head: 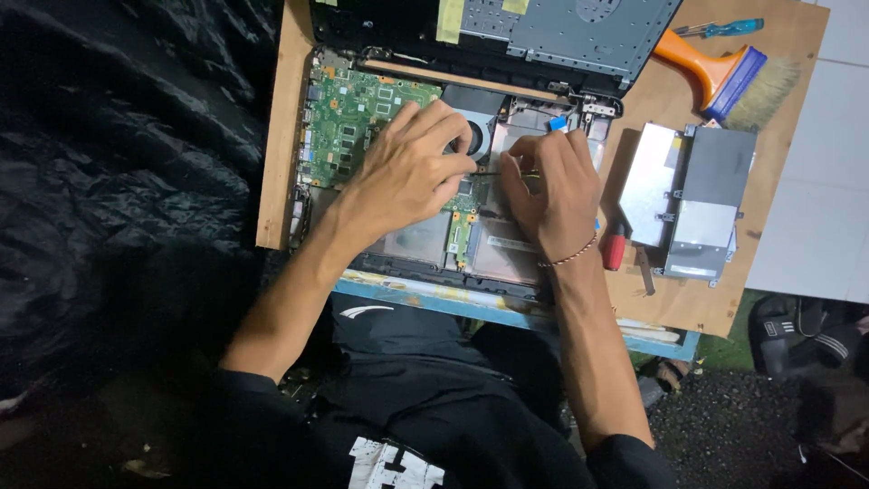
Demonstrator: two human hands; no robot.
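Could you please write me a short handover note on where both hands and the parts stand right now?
Left hand: resting palm-down on the opened laptop base, fingers by the black cooling fan; whether it grips anything cannot be told.
Right hand: fingers pinched together next to the fan; what they hold is hidden.
Things: green motherboard exposed in the base, on the brown wooden board.
Done: bottom cover is off; silver metal drive units lie to the right, with an orange-handled brush, a blue-handled screwdriver and a red-handled tool.
Left: motherboard and fan remain seated in the base.
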